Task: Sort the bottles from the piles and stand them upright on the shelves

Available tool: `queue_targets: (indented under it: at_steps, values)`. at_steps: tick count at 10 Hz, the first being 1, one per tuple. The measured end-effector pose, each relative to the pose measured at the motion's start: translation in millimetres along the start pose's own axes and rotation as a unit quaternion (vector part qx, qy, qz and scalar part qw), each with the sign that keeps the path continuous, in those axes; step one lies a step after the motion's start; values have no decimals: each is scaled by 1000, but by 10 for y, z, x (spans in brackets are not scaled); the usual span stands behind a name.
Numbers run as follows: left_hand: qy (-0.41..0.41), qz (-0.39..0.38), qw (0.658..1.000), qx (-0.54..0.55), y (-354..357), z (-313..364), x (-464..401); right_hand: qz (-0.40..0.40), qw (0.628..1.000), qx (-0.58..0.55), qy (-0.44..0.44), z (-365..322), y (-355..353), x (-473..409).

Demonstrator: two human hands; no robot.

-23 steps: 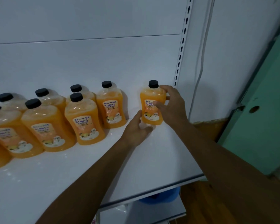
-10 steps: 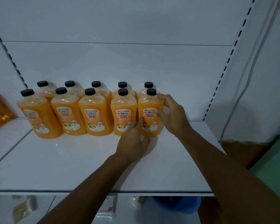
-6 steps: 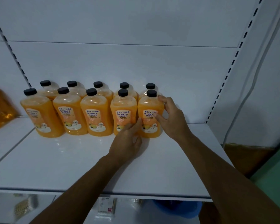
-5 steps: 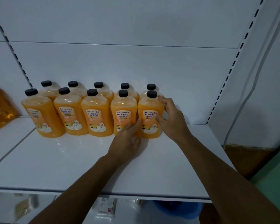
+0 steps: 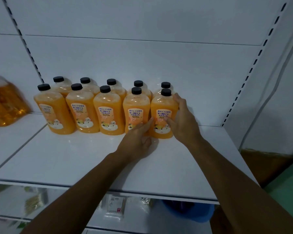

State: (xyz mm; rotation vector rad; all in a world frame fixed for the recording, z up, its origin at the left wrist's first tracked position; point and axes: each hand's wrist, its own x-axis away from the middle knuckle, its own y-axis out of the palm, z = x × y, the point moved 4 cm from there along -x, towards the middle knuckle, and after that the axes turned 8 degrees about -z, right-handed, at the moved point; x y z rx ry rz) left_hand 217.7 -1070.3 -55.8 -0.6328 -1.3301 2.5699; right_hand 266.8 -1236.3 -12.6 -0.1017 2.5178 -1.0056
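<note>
Several orange bottles [image 5: 107,112] with black caps and white labels stand upright in two rows at the back of a white shelf [image 5: 74,157]. My right hand [image 5: 183,122] grips the rightmost front bottle [image 5: 159,107], thumb on its label and fingers round its right side. My left hand [image 5: 135,141] rests on the shelf in front, with an extended finger touching the lower part of that bottle where it meets its neighbour.
A large amber jug [image 5: 5,102] stands on the adjoining shelf to the left. A slotted upright [image 5: 243,85] bounds the shelf on the right. Below are small packaged goods [image 5: 115,205] and a blue tub [image 5: 188,211].
The bottle that stood apart at the right 2.3 s ago now stands against the front row. In the last second both hands have barely moved.
</note>
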Motion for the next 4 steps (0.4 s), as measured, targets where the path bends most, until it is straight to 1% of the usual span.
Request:
queue_targets:
  at_steps: [1,2,3,4]
  values:
    - [-3,-20,1000,-15,3,-6,2,16,999,35,5,-18,7,13]
    - [-14,-39,999,-29,-49,15,35,31,998,58,-12,-68,12,49]
    - [-24,-32,999,-19,-141,19,105,25,995,100,-11,-95,58,119]
    - [-24,-22,999,-35,-289,34,217,63,987,149,15,-192,63,235]
